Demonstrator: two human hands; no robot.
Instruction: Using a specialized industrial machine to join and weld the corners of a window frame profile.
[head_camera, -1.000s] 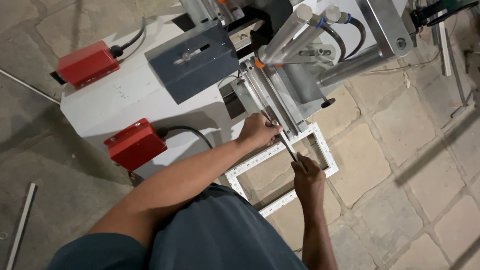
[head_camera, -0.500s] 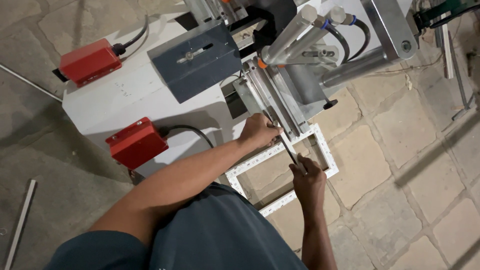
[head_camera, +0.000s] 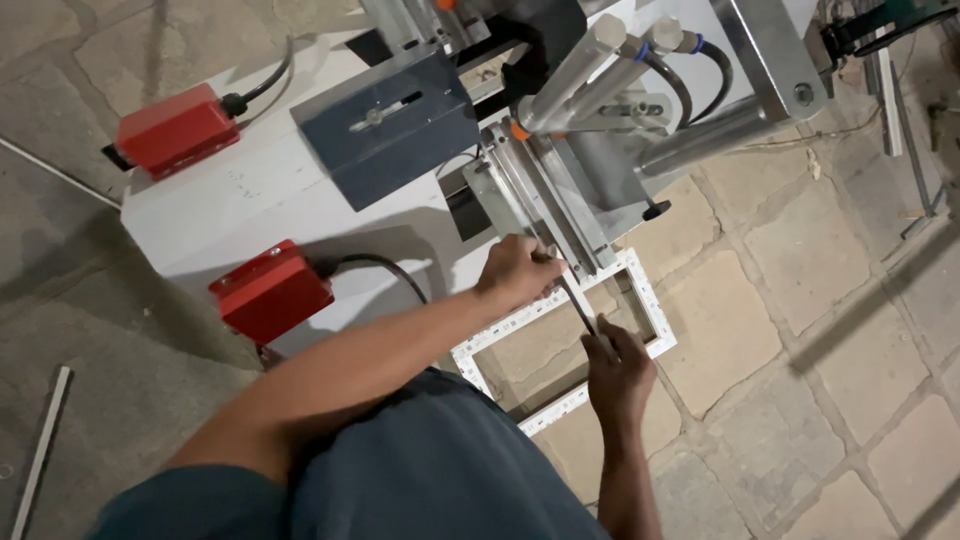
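Head view, looking down: nearest to us we see the person's blue-grey shirt (head_camera: 420, 470) filling the bottom of the frame, with both bare forearms reaching away from it.

Just beyond, the right hand (head_camera: 618, 368) is closed around the near end of a thin dark rod (head_camera: 578, 303), fingers curled over it. The rod slants up and to the left toward the left hand (head_camera: 518, 272), which is also closed, gripping the rod's far end where it meets the machine's edge; we cannot tell what the rod's tip touches there, since the hand hides it.

Under and between both hands lies a white rectangular frame (head_camera: 655, 300) with rows of small holes along its strips. It sits partly over the stone-tiled floor (head_camera: 800, 300), and its upper corner is tucked against the metal guide rails (head_camera: 545, 205) of the machine.

Farther on, the white machine table (head_camera: 250, 200) carries a dark blue-grey metal cover (head_camera: 385, 120) with a slot in it. Two red boxes (head_camera: 270, 290) with black cables sit on the table's left side, one near, one far. At the top, grey cylinders (head_camera: 600, 60) with hoses angle over the rails.

At the left edge, a pale strip (head_camera: 40, 450) lies on the concrete.
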